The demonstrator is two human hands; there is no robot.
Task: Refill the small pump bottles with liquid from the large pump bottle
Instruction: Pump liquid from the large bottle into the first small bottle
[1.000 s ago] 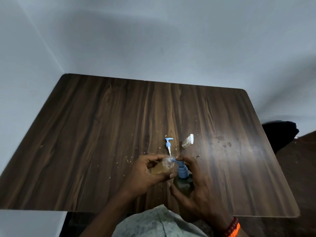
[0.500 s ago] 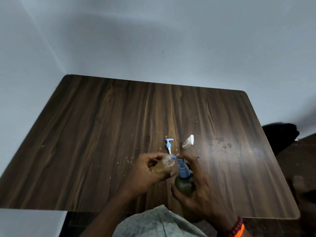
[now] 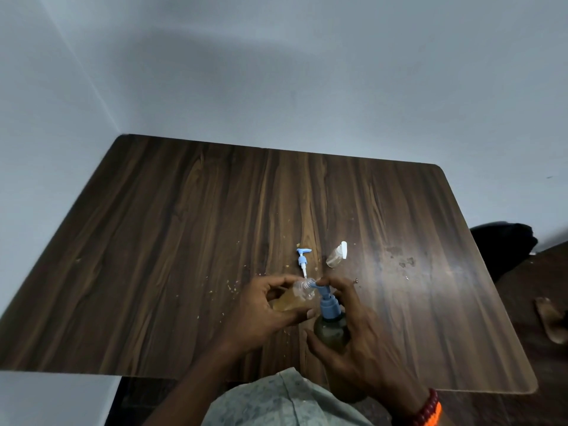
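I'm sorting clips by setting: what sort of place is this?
Probably a plain room at home, not a workshop: a dark wood-grain table pushed into a corner of bare pale walls, with a sandal on the floor at right.

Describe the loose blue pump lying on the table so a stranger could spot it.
On the wooden table, look just beyond the hands. The loose blue pump lies flat, bottle-less, left of the small white-capped bottle.

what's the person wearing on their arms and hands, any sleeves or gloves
Both hands are bare, no gloves. The left hand and forearm show no sleeve and nothing on the wrist. The right hand has a dark red beaded bracelet at the wrist, with an orange band beside it.
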